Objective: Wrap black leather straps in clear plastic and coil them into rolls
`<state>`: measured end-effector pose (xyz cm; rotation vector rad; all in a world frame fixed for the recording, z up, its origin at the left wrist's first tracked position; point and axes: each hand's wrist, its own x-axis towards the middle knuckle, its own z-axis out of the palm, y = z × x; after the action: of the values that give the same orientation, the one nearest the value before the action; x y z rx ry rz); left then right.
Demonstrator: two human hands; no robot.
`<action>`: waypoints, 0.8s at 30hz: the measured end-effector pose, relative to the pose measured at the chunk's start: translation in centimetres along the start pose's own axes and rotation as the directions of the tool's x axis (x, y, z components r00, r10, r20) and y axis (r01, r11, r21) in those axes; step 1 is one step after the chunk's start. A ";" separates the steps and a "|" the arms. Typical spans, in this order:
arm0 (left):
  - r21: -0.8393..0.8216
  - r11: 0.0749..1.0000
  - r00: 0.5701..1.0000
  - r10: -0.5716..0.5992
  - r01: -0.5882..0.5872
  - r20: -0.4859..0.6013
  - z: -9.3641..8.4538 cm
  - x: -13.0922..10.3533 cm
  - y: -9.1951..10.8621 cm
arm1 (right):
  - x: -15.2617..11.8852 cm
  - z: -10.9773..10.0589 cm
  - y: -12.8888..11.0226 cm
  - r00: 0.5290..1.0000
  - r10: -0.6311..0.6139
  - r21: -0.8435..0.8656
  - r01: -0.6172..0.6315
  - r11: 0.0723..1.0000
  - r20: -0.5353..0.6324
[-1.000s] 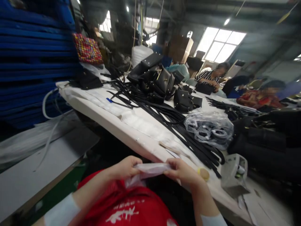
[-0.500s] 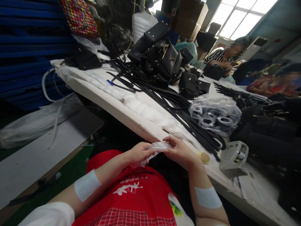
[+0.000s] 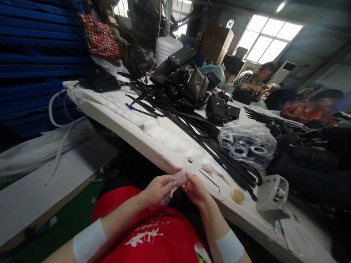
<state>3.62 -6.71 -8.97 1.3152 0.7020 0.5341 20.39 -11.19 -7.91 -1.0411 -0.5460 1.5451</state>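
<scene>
Both hands meet at the table's near edge around a thin, whitish, see-through strip point(image 3: 180, 176) that looks like plastic film or foam sheet. My left hand point(image 3: 160, 189) is closed on its lower left part, thumb on top. With the fingers curled, my right hand point(image 3: 195, 189) pinches the strip's upper right end. Part of the strip is hidden in the left palm. On the table just beyond the hands lie white sheets point(image 3: 170, 137), and a thin black strip point(image 3: 210, 180) sits to the right of them. A round yellow tape roll point(image 3: 237, 195) rests right of my right hand.
Long black straps point(image 3: 189, 126) run across the white table point(image 3: 120, 128). Behind them are piled black bags point(image 3: 189, 80). A clear bag of rings point(image 3: 248, 142) and a grey tape dispenser point(image 3: 271, 199) stand to the right. Two people sit across the table.
My right hand has turned and moved slightly left and down, its wrist less bent. The strip now extends flatter between both hands. The camera view has tilted up a little.
</scene>
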 end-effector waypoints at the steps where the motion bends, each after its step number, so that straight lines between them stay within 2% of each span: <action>1: 0.017 1.000 1.000 -0.015 0.014 0.013 0.1 -0.2 0.0 | 0.2 0.1 -0.1 0.999 -0.030 0.015 0.031 0.999 -0.039; 3: 0.068 0.997 0.998 -0.040 0.037 0.041 0.0 -0.6 0.1 | 0.4 0.2 -0.3 0.986 -0.108 -0.013 0.107 0.994 -0.127; 5: 0.138 0.990 0.999 -0.002 -0.004 0.039 -0.2 -0.7 0.1 | 0.4 0.3 -0.3 0.974 -0.154 -0.126 0.134 0.983 -0.168; 7: 0.200 0.974 0.993 0.114 -0.107 -0.023 -0.4 -0.6 0.1 | 0.3 0.4 -0.2 0.980 -0.173 -0.297 0.136 0.945 -0.101; 9: 0.277 0.936 0.957 0.259 -0.215 -0.134 -0.3 -0.4 0.4 | 0.2 0.5 0.1 0.986 -0.168 -0.465 0.157 0.871 0.019; 11: 0.402 0.867 0.891 0.402 -0.295 -0.213 0.0 -0.3 1.0 | 0.1 0.6 0.4 0.980 -0.172 -0.580 0.196 0.790 0.098; 15: 0.652 0.641 0.718 0.664 -0.405 -0.207 0.6 -0.7 2.3 | 0.1 0.8 1.1 0.968 -0.226 -0.663 0.241 0.709 0.111; 17: 0.711 0.563 0.623 0.749 -0.421 -0.225 0.7 -1.0 2.6 | 0.1 0.9 1.2 0.964 -0.241 -0.668 0.255 0.699 0.115; 18: 0.726 0.542 0.590 0.773 -0.423 -0.234 0.7 -1.1 2.7 | 0.1 0.9 1.2 0.964 -0.242 -0.668 0.255 0.699 0.114; 19: 0.731 0.534 0.580 0.781 -0.425 -0.233 0.6 -1.1 2.7 | 0.1 1.0 1.2 0.965 -0.240 -0.670 0.249 0.699 0.109; 20: 0.727 0.538 0.596 0.772 -0.428 -0.220 0.5 -1.0 2.7 | 0.1 1.1 1.1 0.966 -0.238 -0.673 0.241 0.699 0.099; 21: 0.712 0.560 0.638 0.742 -0.423 -0.204 0.5 -0.9 2.7 | 0.0 1.1 1.0 0.967 -0.237 -0.677 0.234 0.698 0.090; 24: 0.585 0.738 0.827 0.528 -0.335 -0.193 0.4 -0.4 2.7 | -0.3 1.2 0.6 0.967 -0.239 -0.692 0.234 0.683 0.091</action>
<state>3.75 -6.72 -6.19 1.9661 0.8703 1.0339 19.02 -11.40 -7.72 -1.4698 -1.2818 1.0964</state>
